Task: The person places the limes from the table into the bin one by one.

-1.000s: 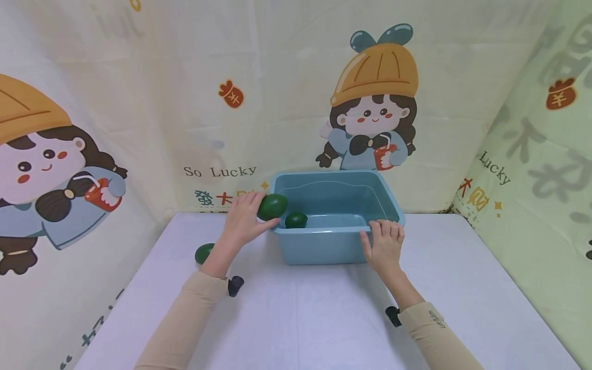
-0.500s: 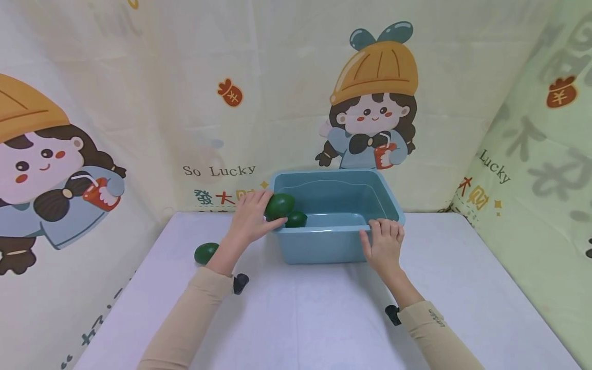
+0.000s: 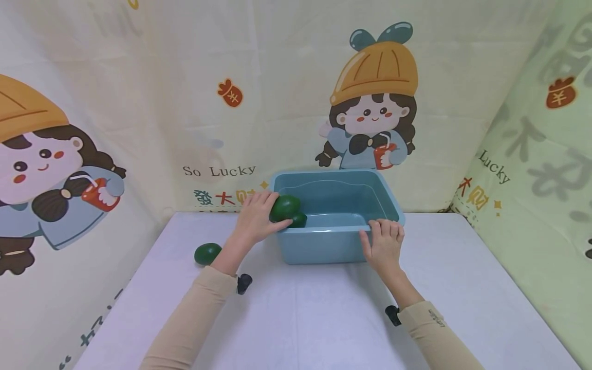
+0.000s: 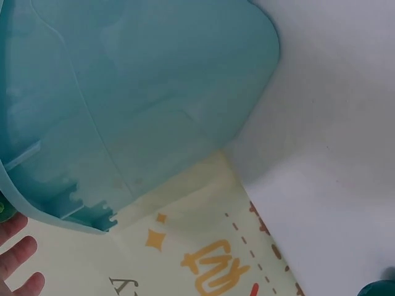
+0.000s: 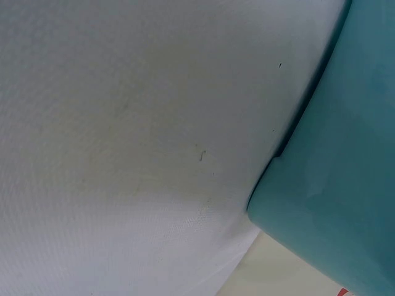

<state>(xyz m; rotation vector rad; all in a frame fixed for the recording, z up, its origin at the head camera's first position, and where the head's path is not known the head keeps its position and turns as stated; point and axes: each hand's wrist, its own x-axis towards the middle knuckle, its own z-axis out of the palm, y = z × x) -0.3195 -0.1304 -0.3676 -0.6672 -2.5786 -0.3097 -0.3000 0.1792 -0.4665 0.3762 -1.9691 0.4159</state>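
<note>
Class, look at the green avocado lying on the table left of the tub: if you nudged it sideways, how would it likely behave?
The avocado on the table looks rounded and egg-shaped, so it would probably roll or wobble rather than slide straight. Its skin looks smooth and slightly glossy, so it may be a little slippery. The left hand wraps a similar avocado with one hand, suggesting it is fairly light.

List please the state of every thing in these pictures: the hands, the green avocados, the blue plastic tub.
Left hand: grips a dark green avocado, held over the tub's left rim.
Right hand: grips the front rim of the blue plastic tub.
Blue plastic tub: upright, open, standing on the white table.
Second green avocado: lying inside the tub, partly hidden.
Third green avocado: lying on the table, left of the tub, untouched.
</note>
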